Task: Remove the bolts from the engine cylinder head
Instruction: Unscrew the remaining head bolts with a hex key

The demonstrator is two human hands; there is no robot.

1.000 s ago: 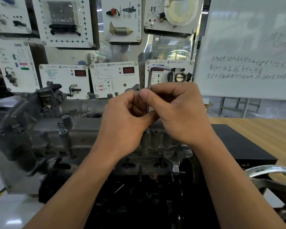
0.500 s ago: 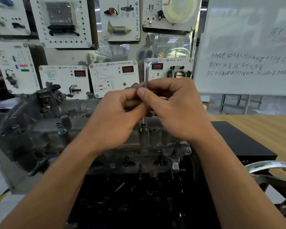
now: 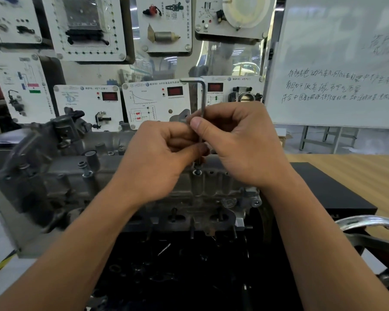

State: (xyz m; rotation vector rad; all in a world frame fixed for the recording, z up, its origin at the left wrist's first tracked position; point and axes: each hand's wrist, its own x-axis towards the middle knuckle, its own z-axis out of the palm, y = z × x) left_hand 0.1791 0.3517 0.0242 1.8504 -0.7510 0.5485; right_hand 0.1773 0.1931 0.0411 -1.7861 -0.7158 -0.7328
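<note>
Display panels (image 3: 157,102) behind. Left hand (image 3: 157,158) and right hand (image 3: 240,149) both pinch upright hex key (image 3: 203,97), tip in bolt (image 3: 197,172) on cylinder head (image 3: 211,189). Best: shaft vertical, twirl steadily.

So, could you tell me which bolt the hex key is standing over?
The bolt straight below the hex key, between the left hand and right hand; the raised bolts further left are untouched.

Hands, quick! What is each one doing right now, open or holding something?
Left hand: closed, pinching the hex key low on its shaft.
Right hand: closed, pinching the same hex key higher up, its tip in a bolt.
</note>
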